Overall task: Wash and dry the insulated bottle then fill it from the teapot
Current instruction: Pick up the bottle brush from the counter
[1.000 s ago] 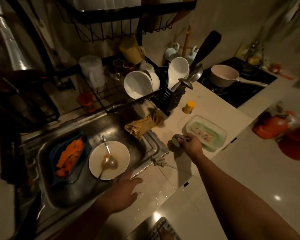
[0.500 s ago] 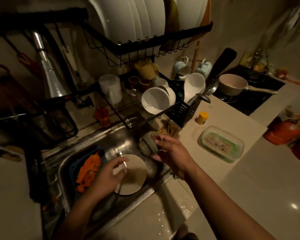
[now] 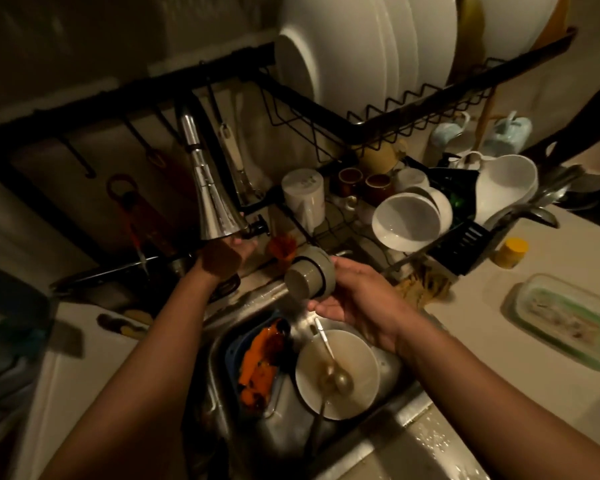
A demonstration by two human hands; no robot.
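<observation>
Over the sink (image 3: 407,412), above a dirty plate (image 3: 355,355), the right hand (image 3: 359,301) grips the grey cap (image 3: 309,280) on its side. Beyond, the left hand (image 3: 231,252) reaches under the faucet (image 3: 213,202), its grip hidden. White plates (image 3: 361,50) fill the rack (image 3: 357,128) behind.

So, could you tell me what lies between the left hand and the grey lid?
In the head view, an orange cup stands between left hand and grey lid.
</observation>
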